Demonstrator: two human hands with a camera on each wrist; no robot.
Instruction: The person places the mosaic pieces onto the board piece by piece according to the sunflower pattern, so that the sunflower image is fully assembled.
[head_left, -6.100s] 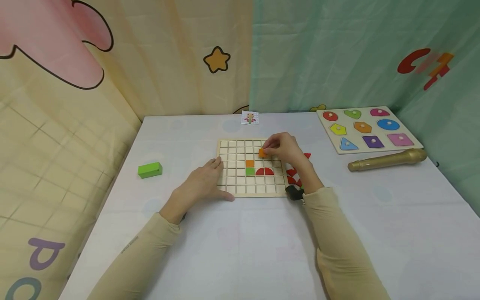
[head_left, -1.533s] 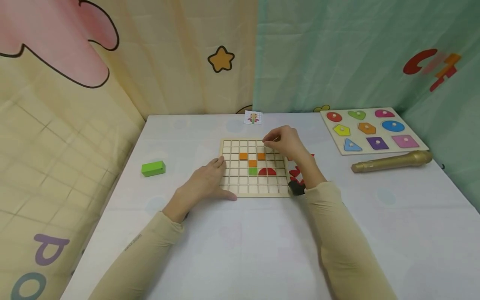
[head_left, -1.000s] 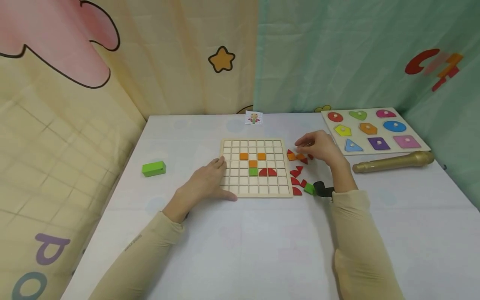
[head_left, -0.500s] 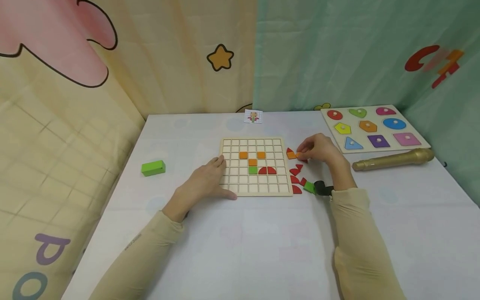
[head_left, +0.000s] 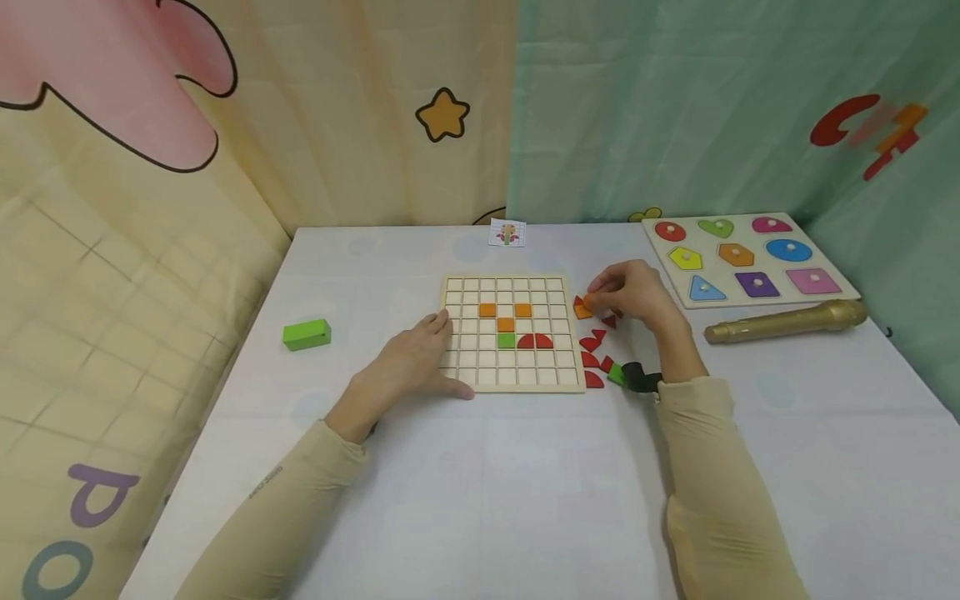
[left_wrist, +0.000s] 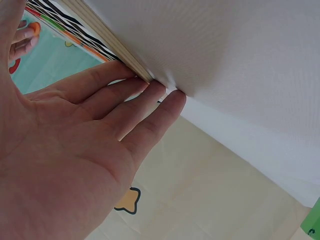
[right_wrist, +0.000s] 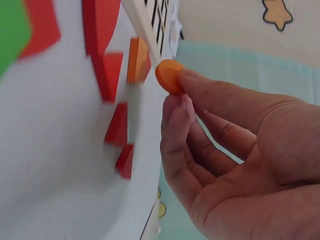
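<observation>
My right hand [head_left: 637,292] pinches a small orange piece with a rounded edge [right_wrist: 169,76] between thumb and fingers, just right of the wooden grid board [head_left: 510,389]. Straight fingers of my left hand [head_left: 412,358] rest against the board's left edge; the left wrist view shows its fingertips touching that edge. On the board lie several orange squares [head_left: 506,325], a green square [head_left: 506,341] and two red quarter-circle pieces [head_left: 534,341]. Below the right hand, an orange square piece [right_wrist: 136,61] lies on the cloth.
Loose red pieces [head_left: 591,360] and a green piece [head_left: 616,374] lie right of the board. A small pattern card [head_left: 507,233] sits behind it. A green block [head_left: 307,335] is at left; a shape puzzle [head_left: 720,287] and a gold microphone [head_left: 786,322] are at right.
Over the span, orange squares were added to the board. My right hand then moved right to the loose pieces, took the rounded orange piece and shifted slightly left. The left hand stayed put.
</observation>
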